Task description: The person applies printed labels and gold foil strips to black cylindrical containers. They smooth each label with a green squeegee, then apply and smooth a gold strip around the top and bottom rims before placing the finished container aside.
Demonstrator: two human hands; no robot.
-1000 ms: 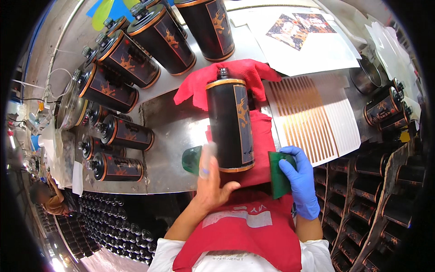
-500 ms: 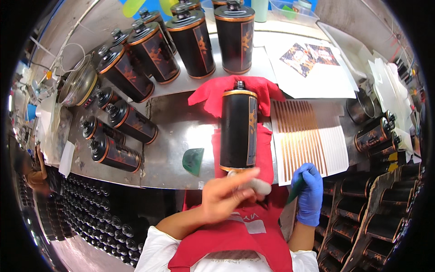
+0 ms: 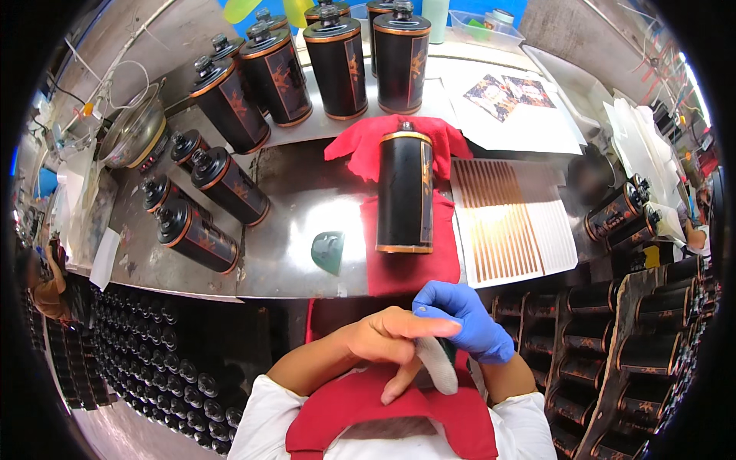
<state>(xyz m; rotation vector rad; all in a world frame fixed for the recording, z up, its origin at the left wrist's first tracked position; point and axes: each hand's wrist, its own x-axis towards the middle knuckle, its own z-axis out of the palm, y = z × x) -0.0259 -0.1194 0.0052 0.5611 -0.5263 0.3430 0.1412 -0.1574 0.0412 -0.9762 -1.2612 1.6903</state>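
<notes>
Close to my red apron (image 3: 353, 402), my two hands meet. My left hand (image 3: 387, 337) is bare except for a whitish fabric finger cover (image 3: 437, 364) on one finger. Its fingers are spread, and the outstretched forefinger reaches the blue-gloved thumb of my right hand (image 3: 464, 318). The right hand is closed round a dark green scraper (image 3: 446, 345), mostly hidden behind the fingers. Beyond them, a black bottle (image 3: 405, 195) with copper-coloured rims lies on a red cloth (image 3: 414, 274), its neck resting on a bunched red cloth (image 3: 356, 146). Neither hand touches it.
A second green scraper (image 3: 327, 253) lies on the metal table (image 3: 287, 199). Right of the bottle is a sheet of copper strips (image 3: 498, 222). Several similar bottles (image 3: 337, 69) stand at the back and left. Racks of bottles (image 3: 590, 337) fill the lower right.
My right hand has moved left and toward my body with the scraper, meeting the left. My left hand has drawn back from the bottle's near end. The view has shifted slightly.
</notes>
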